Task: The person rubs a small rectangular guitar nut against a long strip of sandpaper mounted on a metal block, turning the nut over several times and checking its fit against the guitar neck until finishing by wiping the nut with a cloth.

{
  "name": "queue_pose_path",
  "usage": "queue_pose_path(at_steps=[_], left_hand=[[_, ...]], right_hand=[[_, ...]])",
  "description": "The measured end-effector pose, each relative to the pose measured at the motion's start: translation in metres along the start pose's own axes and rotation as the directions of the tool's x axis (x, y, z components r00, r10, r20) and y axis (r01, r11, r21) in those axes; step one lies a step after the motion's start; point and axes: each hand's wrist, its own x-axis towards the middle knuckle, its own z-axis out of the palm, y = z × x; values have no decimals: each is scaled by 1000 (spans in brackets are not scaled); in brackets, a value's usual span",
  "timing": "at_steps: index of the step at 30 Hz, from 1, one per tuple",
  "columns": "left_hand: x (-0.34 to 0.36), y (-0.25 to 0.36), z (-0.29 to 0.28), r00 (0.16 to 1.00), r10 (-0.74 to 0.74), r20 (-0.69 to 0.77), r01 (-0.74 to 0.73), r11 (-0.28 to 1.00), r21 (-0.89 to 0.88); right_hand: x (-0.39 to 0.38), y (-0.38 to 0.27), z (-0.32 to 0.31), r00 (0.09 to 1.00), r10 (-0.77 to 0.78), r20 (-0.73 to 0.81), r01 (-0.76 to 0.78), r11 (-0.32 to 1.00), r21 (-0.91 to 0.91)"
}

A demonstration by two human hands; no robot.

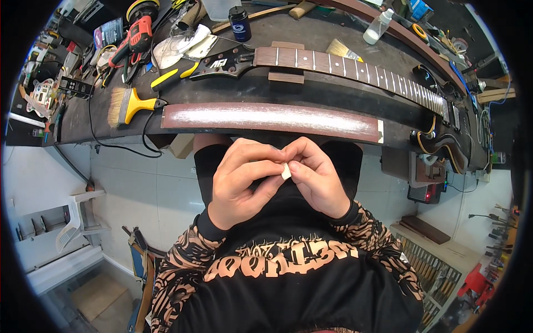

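Over my lap, just in front of the bench edge, my left hand point(244, 175) and my right hand point(317, 176) meet at the fingertips. Both pinch a small off-white piece point(286, 172), like a guitar nut blank; fingers cover most of it. Right beyond them on the bench lies a long brown sanding board point(233, 116), its middle streaked with white dust. Behind that rests a black electric guitar point(441, 119), headstock to the left and body to the right. Its dark fretted neck point(350, 69) sits over a wooden support block point(286, 77).
A yellow-handled brush point(130, 107) and yellow-handled pliers point(165, 80) lie left, near a black cable and a red sander point(139, 36). A dark lidded cup point(239, 25), another brush point(343, 50) and a clear bottle point(378, 26) stand or lie behind the neck.
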Motion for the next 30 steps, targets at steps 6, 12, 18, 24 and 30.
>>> queue_pose_path(at_steps=[6, 12, 18, 24, 30], left_hand=[[33, -1, 12, 995, 66, 75, -66, 998, 2], [85, -43, 43, 934, 89, 346, -156, 973, 170], [96, -53, 47, 893, 40, 448, -148, 967, 208], [89, -44, 45, 918, -74, 389, -43, 958, 282], [99, -41, 58, 895, -111, 431, -33, 950, 312]], right_hand=[[-15, -25, -2, 986, 13, -168, -48, 977, -209], [-39, -93, -40, 826, -454, -335, 4, 599, -801], [-24, -121, -57, 866, -482, -138, -52, 187, -981], [5, -120, -56, 920, -363, 149, 99, -152, -983], [21, -117, -58, 929, -263, 259, 178, -295, -939]])
